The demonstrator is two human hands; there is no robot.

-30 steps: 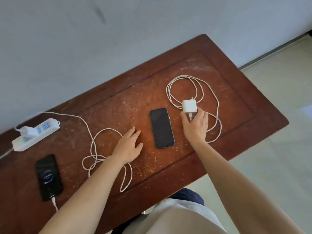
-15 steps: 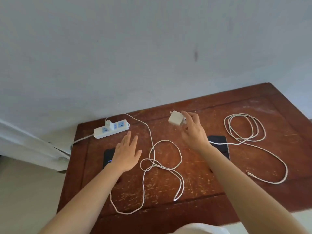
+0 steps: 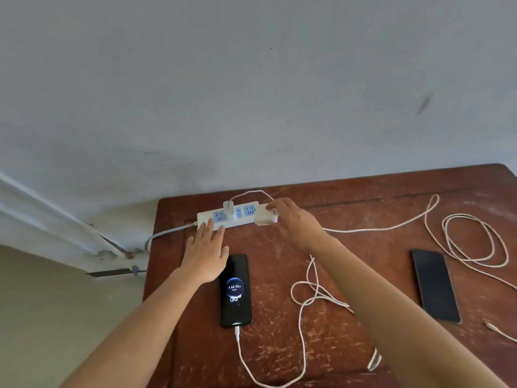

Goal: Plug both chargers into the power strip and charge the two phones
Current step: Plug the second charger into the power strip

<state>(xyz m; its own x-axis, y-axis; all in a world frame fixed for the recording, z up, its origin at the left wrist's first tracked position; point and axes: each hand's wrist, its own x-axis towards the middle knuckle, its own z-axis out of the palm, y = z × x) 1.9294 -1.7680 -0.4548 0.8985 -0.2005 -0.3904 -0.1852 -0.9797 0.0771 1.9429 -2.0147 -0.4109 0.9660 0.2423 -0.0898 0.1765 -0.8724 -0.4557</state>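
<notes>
A white power strip (image 3: 221, 218) with blue sockets lies at the table's far left edge. One white charger (image 3: 229, 207) is plugged into its middle. My right hand (image 3: 293, 222) grips the second white charger (image 3: 266, 217) at the strip's right end. My left hand (image 3: 205, 249) lies flat with fingers spread, its fingertips on the strip's near edge. A phone (image 3: 235, 291) with a lit charging screen lies below it, cable plugged in at the bottom. A second phone (image 3: 435, 285), screen dark, lies at the right with no cable in it.
The worn brown wooden table (image 3: 279, 345) stands against a grey wall. The second charger's white cable (image 3: 461, 242) coils at the right, its loose plug end (image 3: 492, 327) near the dark phone. The first cable (image 3: 305, 301) loops across the middle. The strip's grey lead (image 3: 165, 233) drops off the left edge.
My right hand carried the second charger from the table's right side over to the strip's right end. My left hand moved up to the strip. The view swung left.
</notes>
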